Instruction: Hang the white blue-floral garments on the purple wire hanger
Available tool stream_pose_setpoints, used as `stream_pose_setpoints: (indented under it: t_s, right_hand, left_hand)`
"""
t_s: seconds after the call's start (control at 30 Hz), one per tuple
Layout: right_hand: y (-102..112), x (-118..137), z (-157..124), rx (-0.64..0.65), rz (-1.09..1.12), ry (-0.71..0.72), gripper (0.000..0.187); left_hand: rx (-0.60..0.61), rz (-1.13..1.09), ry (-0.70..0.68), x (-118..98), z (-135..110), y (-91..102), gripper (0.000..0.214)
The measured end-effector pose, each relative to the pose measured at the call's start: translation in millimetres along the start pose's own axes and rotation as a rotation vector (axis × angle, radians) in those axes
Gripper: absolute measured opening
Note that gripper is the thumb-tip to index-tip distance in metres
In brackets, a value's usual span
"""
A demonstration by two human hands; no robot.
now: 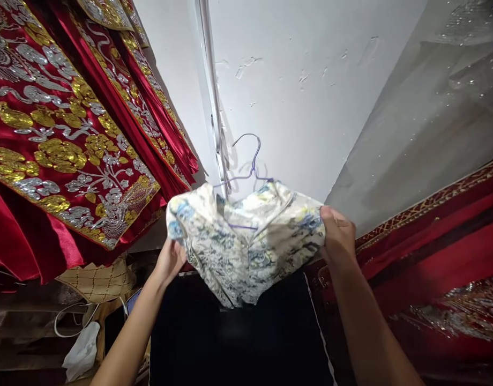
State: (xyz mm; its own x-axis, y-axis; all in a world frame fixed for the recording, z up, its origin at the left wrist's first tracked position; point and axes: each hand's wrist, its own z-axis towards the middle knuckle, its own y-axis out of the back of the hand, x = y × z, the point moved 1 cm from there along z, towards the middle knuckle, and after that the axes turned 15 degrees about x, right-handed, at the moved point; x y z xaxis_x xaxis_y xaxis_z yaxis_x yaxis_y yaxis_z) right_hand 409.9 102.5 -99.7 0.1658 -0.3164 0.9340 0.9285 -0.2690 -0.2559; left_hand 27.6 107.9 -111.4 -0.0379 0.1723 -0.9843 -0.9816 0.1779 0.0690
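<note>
Farthest left, beyond the grip of the left hand [172,261], a red garment [61,153] worked in gold and silver was seen, and below it, on the near side of that grip, a crumpled white sheet [83,346]. By the left hand the sleeve end of a floral blouse [246,257] was held from beneath; the fingertips were partly hidden by cloth, so how tightly it was pinched could not be told. The blouse was spread between the two grips, above a black surface [234,348], with a metal rail [211,80] beyond it. It was judged light, soft and limp, liable to sag in the middle and crease where pinched, but not fragile. Inside its neckline a thin purple hanger [253,170] was seen, its hook raised beyond both grips; by this wire the shoulders were probably kept in shape, so firmer holds were judged to be offered there, while the sleeve ends were suited to a light pinch. By the right hand [340,230] the other sleeve end was gripped narrowly, the thumb laid over the cloth. Right of that grip, red fabric [439,254] was shown.
</note>
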Motion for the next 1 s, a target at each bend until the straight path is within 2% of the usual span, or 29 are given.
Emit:
stream_pose_setpoints:
  t_s: [0.07, 0.13, 0.2, 0.27, 0.37, 0.43, 0.53, 0.6, 0.67, 0.7, 0.73, 0.83, 0.87, 0.9, 0.93, 1.0]
  right_hand:
    - [-15, 11, 5, -0.050, -0.004, 0.008, 0.040]
    - [-37, 17, 6, -0.008, 0.016, -0.006, 0.042]
    - [-57, 18, 1, 0.125, 0.010, -0.021, 0.040]
    - [-69, 16, -6, 0.261, -0.014, -0.042, 0.037]
    - [-63, 6, -14, 0.337, -0.002, -0.107, 0.035]
    - [-49, -4, -17, 0.271, -0.010, -0.116, 0.036]
    - [-32, -21, -26, 0.019, -0.170, 0.026, 0.035]
    - [-30, -34, -39, -0.148, -0.313, 0.134, 0.037]
    - [-40, -48, -57, -0.194, -0.378, 0.148, 0.041]
    - [-48, -56, -67, -0.127, -0.370, 0.105, 0.039]
    - [-59, -64, -76, 0.009, -0.348, 0.030, 0.035]
    - [-96, -85, -100, 0.600, -0.272, -0.291, 0.044]
    - [-106, -89, -106, 0.755, -0.259, -0.371, 0.050]
    - [-115, -93, -112, 0.851, -0.252, -0.417, 0.055]
    - [-122, -95, -115, 0.891, -0.249, -0.429, 0.057]
    - [-128, -95, -118, 0.875, -0.232, -0.389, 0.057]
  left_hand:
    - [0.093, -0.223, 0.076, 15, -6, 0.3, 0.067]
    - [0.092, -0.368, 0.111, 27, -10, -0.6, 0.060]
    - [-0.013, -0.365, 0.118, 38, -13, -3.0, 0.050]
    - [-0.126, -0.327, 0.117, 46, -16, -7.8, 0.045]
    - [-0.193, -0.301, 0.082, 53, -23, -19.7, 0.043]
    - [-0.170, -0.326, 0.089, 54, -29, -28.9, 0.043]
    - [-0.168, -0.410, 0.146, 54, -39, -39.7, 0.046]
    - [-0.200, -0.479, 0.199, 54, -45, -44.6, 0.050]
    - [-0.233, -0.542, 0.252, 55, -52, -49.4, 0.054]
    - [-0.243, -0.571, 0.273, 55, -56, -52.5, 0.056]
    - [-0.244, -0.598, 0.291, 55, -59, -56.1, 0.057]
    - [-0.196, -0.675, 0.329, 53, -68, -69.5, 0.061]
    - [-0.174, -0.703, 0.340, 52, -71, -73.9, 0.061]
    - [-0.147, -0.731, 0.346, 50, -73, -77.6, 0.061]
    - [-0.120, -0.758, 0.348, 47, -74, -80.3, 0.061]
    - [-0.078, -0.802, 0.347, 42, -75, -82.3, 0.058]
